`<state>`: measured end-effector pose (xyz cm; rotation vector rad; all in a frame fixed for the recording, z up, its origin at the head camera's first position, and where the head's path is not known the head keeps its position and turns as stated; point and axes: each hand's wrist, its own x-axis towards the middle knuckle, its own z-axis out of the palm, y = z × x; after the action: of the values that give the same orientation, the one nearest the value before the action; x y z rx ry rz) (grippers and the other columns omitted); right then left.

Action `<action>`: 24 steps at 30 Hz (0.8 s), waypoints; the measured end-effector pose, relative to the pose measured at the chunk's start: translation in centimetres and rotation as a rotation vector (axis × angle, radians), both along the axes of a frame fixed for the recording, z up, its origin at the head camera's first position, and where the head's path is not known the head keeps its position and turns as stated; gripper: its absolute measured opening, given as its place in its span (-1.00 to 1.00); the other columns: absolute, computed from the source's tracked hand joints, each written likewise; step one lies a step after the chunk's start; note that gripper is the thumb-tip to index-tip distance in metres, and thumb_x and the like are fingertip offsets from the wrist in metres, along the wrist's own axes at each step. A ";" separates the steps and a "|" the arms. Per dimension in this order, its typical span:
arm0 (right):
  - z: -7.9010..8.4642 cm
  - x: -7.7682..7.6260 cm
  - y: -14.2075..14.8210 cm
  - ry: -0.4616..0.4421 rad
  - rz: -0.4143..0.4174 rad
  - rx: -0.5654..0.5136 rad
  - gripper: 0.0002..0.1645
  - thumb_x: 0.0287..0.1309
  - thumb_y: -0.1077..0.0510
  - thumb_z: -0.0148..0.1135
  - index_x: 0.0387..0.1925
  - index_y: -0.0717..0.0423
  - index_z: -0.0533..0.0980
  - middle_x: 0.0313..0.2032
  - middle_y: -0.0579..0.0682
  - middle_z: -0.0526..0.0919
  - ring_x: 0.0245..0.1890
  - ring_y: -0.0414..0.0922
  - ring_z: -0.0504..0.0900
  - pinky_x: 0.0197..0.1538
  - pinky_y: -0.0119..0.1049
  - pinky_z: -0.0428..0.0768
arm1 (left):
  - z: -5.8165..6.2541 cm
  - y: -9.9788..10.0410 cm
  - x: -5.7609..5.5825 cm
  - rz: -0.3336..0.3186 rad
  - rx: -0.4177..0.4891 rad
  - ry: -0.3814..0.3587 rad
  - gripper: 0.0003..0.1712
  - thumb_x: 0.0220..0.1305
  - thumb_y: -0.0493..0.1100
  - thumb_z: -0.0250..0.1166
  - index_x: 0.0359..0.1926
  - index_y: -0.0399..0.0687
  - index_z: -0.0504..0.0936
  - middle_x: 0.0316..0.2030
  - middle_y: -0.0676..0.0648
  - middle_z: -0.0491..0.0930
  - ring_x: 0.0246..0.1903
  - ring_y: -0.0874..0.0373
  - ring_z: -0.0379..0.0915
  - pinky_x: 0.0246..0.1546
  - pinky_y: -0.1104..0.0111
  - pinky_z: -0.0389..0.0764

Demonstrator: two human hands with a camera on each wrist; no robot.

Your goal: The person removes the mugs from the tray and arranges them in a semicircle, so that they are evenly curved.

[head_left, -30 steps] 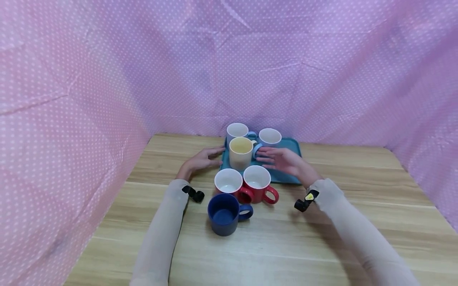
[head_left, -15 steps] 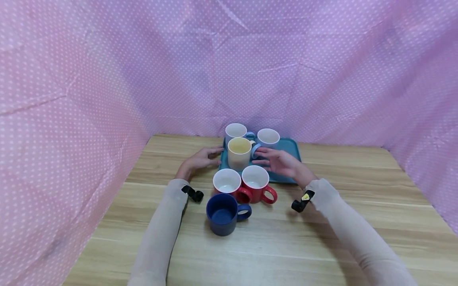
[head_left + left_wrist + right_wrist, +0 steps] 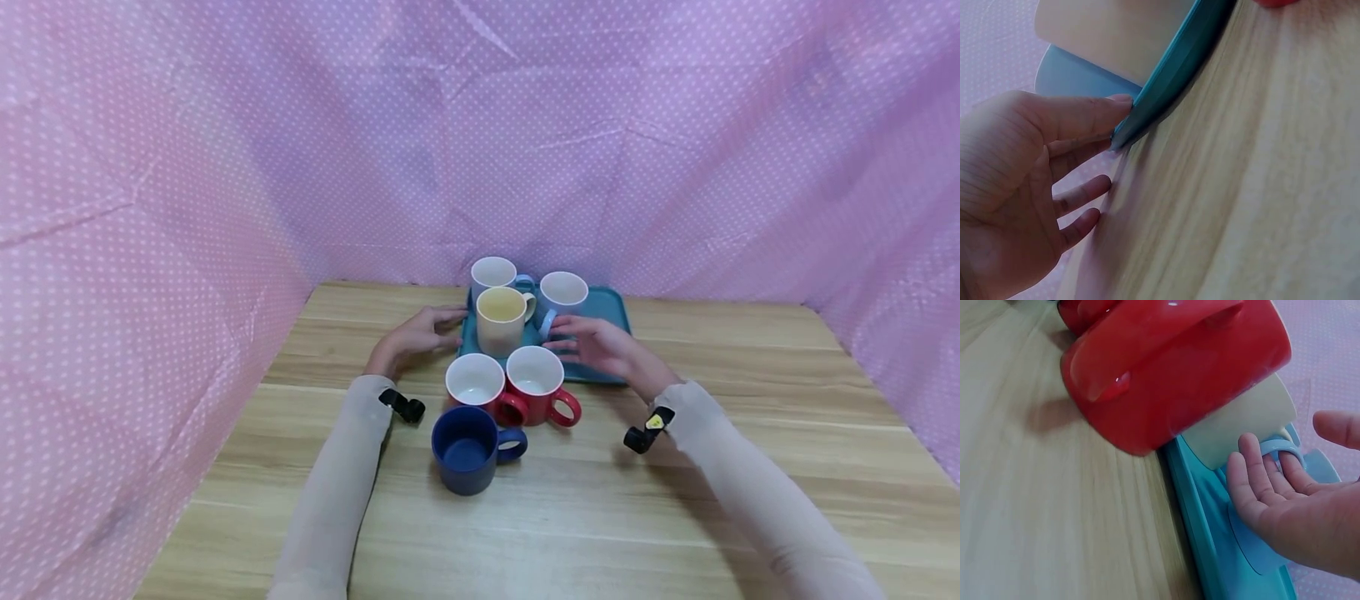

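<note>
Swung round toward me since the earlier frame, the handle [image 3: 549,324] of the light-blue mug [image 3: 564,292] has moved off the cream mug's [image 3: 501,329] side, and my right hand [image 3: 600,343] has gone a little rightward with it. That mug stands at the back of the tray [image 3: 611,312], just right of the other blue one [image 3: 491,275]. My fingers [image 3: 1254,469] lie against its handle, fairly straight, and at least one seems to reach into the loop; my thumb [image 3: 1335,429] stands apart, so nothing is clamped. My left hand [image 3: 417,332] has thumb and forefinger at the tray's left edge, spread and touching without closing on it.

I take the mug for ceramic: stiff, moderately heavy, hard enough to chip if knocked on the cream one. Its outside looks smooth, so a light push on the handle should turn it easily, while bare fingertips could slip on the wall. For lifting, I would trust the loop, fingers through and thumb pressed on top, or a full wrap round the body. The tray seems rigid and fairly light; its raised rim offers the surest hold.
</note>
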<state>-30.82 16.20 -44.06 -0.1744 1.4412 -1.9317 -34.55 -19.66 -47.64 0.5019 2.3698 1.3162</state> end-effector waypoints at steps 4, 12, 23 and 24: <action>0.0 0.1 0.9 0.042 0.042 0.036 -0.75 0.61 0.18 -0.28 0.02 0.06 0.37 0.04 -0.07 0.69 0.07 -0.06 0.62 0.21 -0.20 0.60 | 0.0 -0.1 -0.1 -0.004 0.015 -0.006 -0.27 0.38 -0.16 0.34 0.52 0.16 0.33 0.52 0.05 0.29 0.58 0.02 0.03 0.58 -0.09 0.04; 0.3 0.5 2.4 0.182 0.034 0.297 -0.56 0.60 0.07 -0.09 0.25 0.32 0.39 -0.06 -0.13 0.74 -0.09 -0.15 0.62 0.13 -0.32 0.62 | -0.3 -0.1 -0.3 -0.023 0.016 -0.003 -0.25 0.37 -0.15 0.35 0.52 0.14 0.32 0.53 0.04 0.28 0.58 0.00 0.04 0.57 -0.09 0.08; -0.6 0.4 4.7 0.258 -0.010 0.315 -0.66 0.59 0.11 -0.07 0.06 0.21 0.55 -0.16 -0.20 0.75 0.00 -0.26 0.64 0.20 -0.30 0.54 | -0.4 -0.1 -0.4 -0.036 0.003 0.034 -0.26 0.38 -0.13 0.34 0.53 0.13 0.32 0.52 0.02 0.28 0.58 0.02 0.04 0.59 -0.05 0.06; -0.6 0.4 4.8 0.261 -0.010 0.301 -0.67 0.59 0.12 -0.08 0.05 0.22 0.55 -0.15 -0.19 0.75 0.01 -0.26 0.65 0.22 -0.30 0.55 | -0.4 -0.2 -0.4 -0.037 0.001 0.040 -0.25 0.38 -0.13 0.34 0.53 0.13 0.32 0.53 0.02 0.28 0.58 0.02 0.03 0.59 -0.05 0.04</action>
<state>-30.43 21.01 -44.70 -0.2864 1.8879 -1.7204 -34.92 -19.81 -48.00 0.5749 2.3800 1.3025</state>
